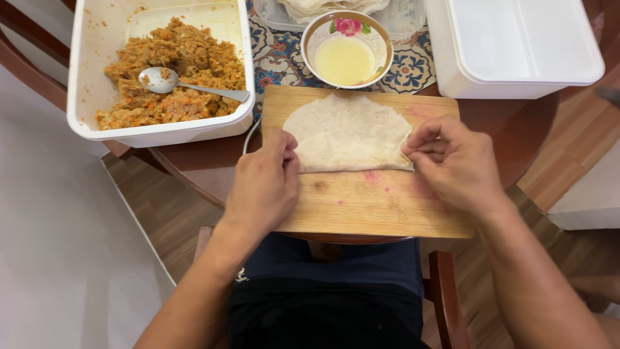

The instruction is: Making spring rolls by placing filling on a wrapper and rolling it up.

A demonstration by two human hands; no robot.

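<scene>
A pale round wrapper [349, 132] lies on a wooden cutting board [374, 207], its near edge folded up over itself. My left hand [265, 184] pinches the left end of the fold with thumb and fingers. At the right end of the fold, my right hand [452, 161] pinches the wrapper the same way. What lies under the fold is hidden.
A white tub [84, 110] of orange-brown minced filling with a metal spoon [174, 83] stands at the back left. A flowered bowl [347, 48] of pale liquid sits behind the board. A white lidded container [516, 45] is at the back right, and a stack of wrappers [323, 6] lies farther back.
</scene>
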